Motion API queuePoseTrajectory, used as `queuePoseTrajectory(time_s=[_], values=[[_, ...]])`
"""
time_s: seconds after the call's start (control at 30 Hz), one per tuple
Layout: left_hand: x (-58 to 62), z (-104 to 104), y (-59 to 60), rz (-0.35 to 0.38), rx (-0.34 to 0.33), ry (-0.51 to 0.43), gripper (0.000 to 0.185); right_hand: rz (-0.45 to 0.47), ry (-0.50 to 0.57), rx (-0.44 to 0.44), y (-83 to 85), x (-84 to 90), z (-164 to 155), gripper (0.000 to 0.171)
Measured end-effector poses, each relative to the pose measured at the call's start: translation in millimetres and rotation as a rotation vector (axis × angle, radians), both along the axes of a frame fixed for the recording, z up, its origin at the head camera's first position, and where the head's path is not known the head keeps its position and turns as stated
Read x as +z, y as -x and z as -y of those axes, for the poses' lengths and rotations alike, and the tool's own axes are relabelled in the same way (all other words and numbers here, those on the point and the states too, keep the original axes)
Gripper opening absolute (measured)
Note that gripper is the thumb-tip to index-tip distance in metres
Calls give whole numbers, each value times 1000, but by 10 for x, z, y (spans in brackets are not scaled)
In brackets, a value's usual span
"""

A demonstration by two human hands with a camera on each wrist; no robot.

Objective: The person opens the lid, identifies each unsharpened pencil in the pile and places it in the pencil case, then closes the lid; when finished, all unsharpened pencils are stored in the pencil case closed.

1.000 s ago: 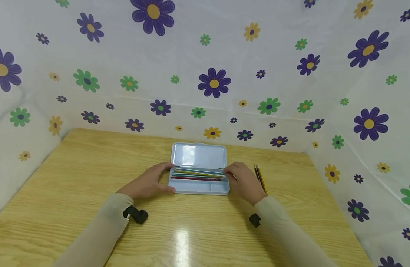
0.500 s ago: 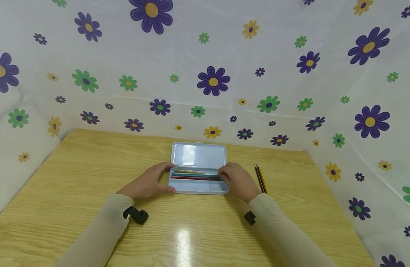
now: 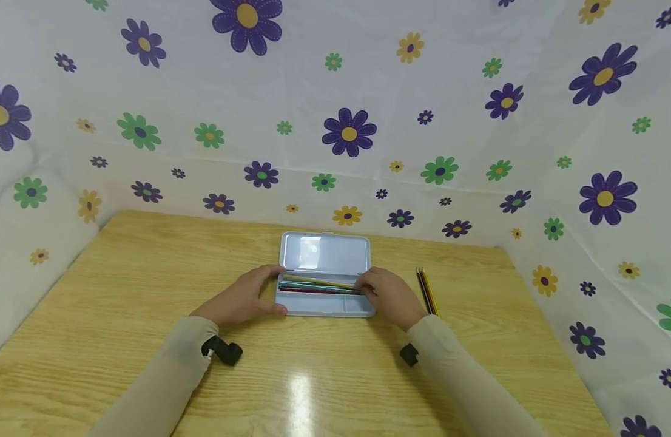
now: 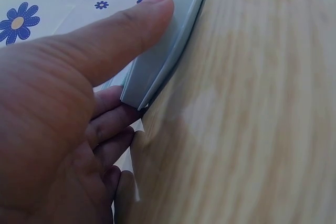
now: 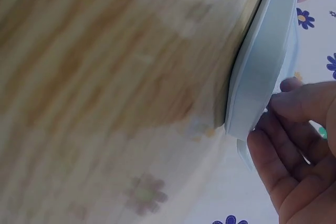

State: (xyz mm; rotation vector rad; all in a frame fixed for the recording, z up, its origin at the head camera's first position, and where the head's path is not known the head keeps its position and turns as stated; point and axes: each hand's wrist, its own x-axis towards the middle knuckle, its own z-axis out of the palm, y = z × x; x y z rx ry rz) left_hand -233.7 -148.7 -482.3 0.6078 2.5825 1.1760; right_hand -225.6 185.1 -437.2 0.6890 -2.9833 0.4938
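Observation:
A pale blue pencil case [image 3: 310, 304] lies with its lid [image 3: 341, 254] raised at the back in the head view. Several pencils [image 3: 313, 283], yellow, green and dark red, lie along its rear compartment. My left hand [image 3: 239, 298] holds the case by its left end, thumb at the front corner and fingers at the back. The left wrist view shows that thumb against the case wall [image 4: 160, 59]. Inside the right end, my right hand [image 3: 390, 296] pinches the pencils' right ends. Its fingertips are partly hidden behind the case wall [image 5: 257, 72] in the right wrist view.
Two or more pencils [image 3: 429, 292], black and yellow, lie on the wooden table [image 3: 324, 370] to the right of the right hand. White cloth [image 3: 292, 97] with printed flowers stands behind the table and along its sides.
My right hand has moved slightly left and further into the case. The pencils inside have shifted, and the yellow one slants differently. My left hand has stayed in place.

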Motion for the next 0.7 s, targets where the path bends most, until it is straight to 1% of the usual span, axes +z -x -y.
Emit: queuePoseTrajectory(time_s=[0.13, 0.2, 0.47, 0.6, 0.7], values=[[-10, -1, -3, 2, 0, -2, 98, 50, -8, 8, 14, -12, 3, 14], [-20, -4, -2, 3, -1, -8, 99, 56, -3, 2, 18, -20, -5, 15], [-47, 1, 24, -8, 5, 7, 101, 18, 62, 2, 12, -6, -104, 14], [-38, 4, 16, -6, -5, 15, 101, 12, 108, -13, -50, 29, -213, 15], [-26, 19, 1, 7, -5, 28, 103, -10, 144, -22, -114, 65, -313, 15]])
